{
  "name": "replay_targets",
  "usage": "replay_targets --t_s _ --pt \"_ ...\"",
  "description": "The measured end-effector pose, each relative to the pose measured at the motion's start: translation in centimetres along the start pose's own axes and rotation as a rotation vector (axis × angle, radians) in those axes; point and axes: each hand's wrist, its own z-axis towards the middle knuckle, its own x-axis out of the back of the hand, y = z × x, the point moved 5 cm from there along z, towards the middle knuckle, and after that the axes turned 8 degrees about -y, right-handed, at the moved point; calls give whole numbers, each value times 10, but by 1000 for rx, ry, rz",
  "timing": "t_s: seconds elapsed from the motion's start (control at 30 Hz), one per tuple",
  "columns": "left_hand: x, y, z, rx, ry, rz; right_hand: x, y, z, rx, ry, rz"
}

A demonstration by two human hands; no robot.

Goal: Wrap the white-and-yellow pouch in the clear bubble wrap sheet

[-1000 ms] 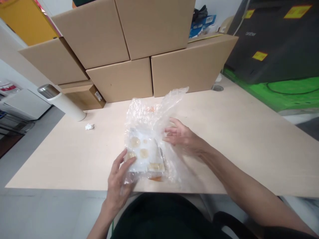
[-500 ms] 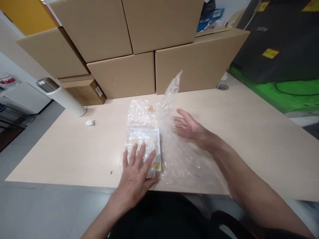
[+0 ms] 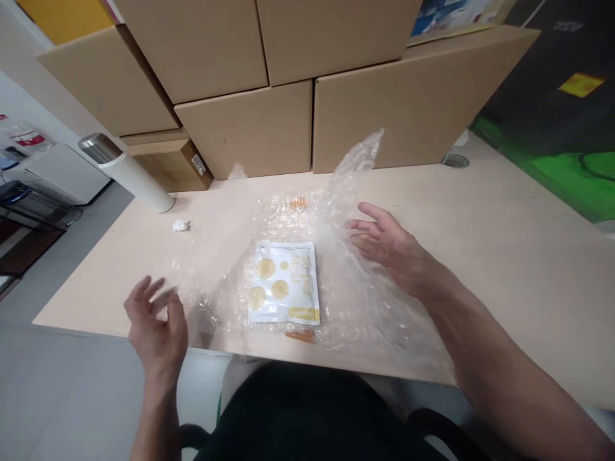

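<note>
A white pouch with gold circles and a yellow corner (image 3: 284, 282) lies flat on a sheet of clear bubble wrap (image 3: 365, 307). The wrap spreads out to both sides of it, and its right part stands up in a crumpled peak. To the left, above the table's front edge, my left hand (image 3: 158, 326) is half curled with fingers apart, beside the blurred left flap of wrap. My right hand (image 3: 389, 250) has its fingers apart against the raised right part; I see nothing gripped in it.
Large cardboard boxes (image 3: 250, 134) are stacked along the back of the table. A white bottle with a steel cap (image 3: 137, 179) leans in view at the left, near a crumpled white scrap (image 3: 181, 225). A clear round object (image 3: 455, 161) sits at back right.
My left hand has left the pouch and moved left. The wrap that covered the pouch is now spread leftward, baring it. My right hand stays by the right part, and the view has shifted slightly.
</note>
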Motion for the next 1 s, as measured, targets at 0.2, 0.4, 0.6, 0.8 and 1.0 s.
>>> replay_targets --t_s 0.2,0.4,0.6,0.8,1.0 --pt "-7 23 -13 -114 -21 249 2 7 -1 27 34 -140" --pt "-77 66 -19 -87 -572 100 8 6 -3 -49 91 -80" --pt "-94 64 -16 17 -548 -136 -4 2 -7 -70 38 -135" --pt "-80 46 -6 212 -533 -521 11 -6 -6 85 258 -56" --pt "-53 -9 28 312 -430 -254 24 1 -8 93 326 -104"
